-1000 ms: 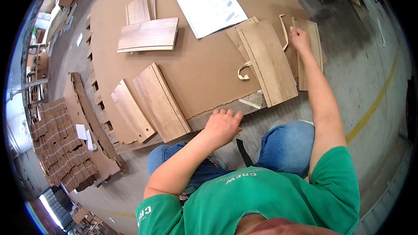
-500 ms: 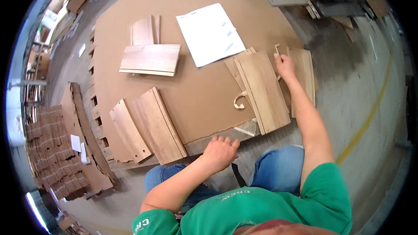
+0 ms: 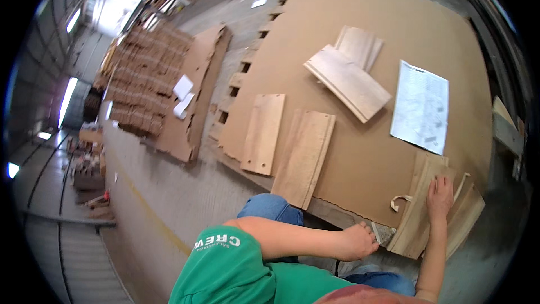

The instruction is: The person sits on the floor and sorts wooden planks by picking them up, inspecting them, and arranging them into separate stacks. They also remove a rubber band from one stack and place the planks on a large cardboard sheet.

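Observation:
My right hand [image 3: 440, 197] lies on the right part of a light wood-grain board [image 3: 419, 219], fingers stretched out over its surface. Right beside that board are a thin pale strip [image 3: 462, 186] and another wood board [image 3: 466, 218]. My left hand [image 3: 360, 242], its fingers curled and no object visible in them, is by the near edge of the cardboard sheet. Close to its fingertips is a small greyish clear packet [image 3: 383, 234]. A curled cream-coloured strip [image 3: 400, 201] lies left of the board under my right hand.
A brown cardboard sheet [image 3: 360, 152] covers a pallet. On it are a drilled board [image 3: 263, 132], a grooved board [image 3: 304, 157], stacked boards [image 3: 349, 81] and a printed paper sheet [image 3: 421, 107]. Stacked cardboard [image 3: 149, 79] stands on the floor to the left.
The view has swung left. My right hand has left the thin strip and come onto the board beside it. My left hand is now closer to the clear packet.

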The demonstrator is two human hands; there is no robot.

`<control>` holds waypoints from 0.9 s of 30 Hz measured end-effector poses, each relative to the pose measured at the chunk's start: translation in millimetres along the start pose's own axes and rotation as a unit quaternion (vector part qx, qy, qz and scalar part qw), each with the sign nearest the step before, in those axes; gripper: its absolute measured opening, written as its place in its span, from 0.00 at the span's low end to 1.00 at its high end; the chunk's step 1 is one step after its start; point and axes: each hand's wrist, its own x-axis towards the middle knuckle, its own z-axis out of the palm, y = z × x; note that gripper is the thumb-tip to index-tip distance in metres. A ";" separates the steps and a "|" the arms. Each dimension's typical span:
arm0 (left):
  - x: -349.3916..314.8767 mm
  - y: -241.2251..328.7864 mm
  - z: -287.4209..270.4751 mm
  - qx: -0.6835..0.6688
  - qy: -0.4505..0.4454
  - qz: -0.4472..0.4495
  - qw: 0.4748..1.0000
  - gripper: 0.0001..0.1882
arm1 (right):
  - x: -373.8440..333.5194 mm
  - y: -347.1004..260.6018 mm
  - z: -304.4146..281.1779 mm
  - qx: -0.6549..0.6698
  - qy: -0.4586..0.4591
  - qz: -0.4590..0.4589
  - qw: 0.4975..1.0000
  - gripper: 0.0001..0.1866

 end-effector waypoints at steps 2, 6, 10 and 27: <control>-2.7 0.1 5.0 -0.001 0.007 -0.009 1.000 0.19 | -9.8 15.1 12.9 -0.017 -0.094 0.014 0.995 0.08; -15.6 4.3 -1.5 -0.007 0.001 -0.046 0.999 0.18 | -7.3 13.1 9.0 0.001 -0.057 -0.051 0.997 0.10; -35.1 19.2 -0.8 -0.119 0.003 -0.040 0.992 0.21 | -21.2 20.6 11.6 -0.014 -0.143 -0.009 0.990 0.12; -70.3 72.7 96.5 -0.402 -0.049 -0.223 0.887 0.23 | -32.1 -164.1 -164.9 0.216 -0.332 -0.110 0.912 0.16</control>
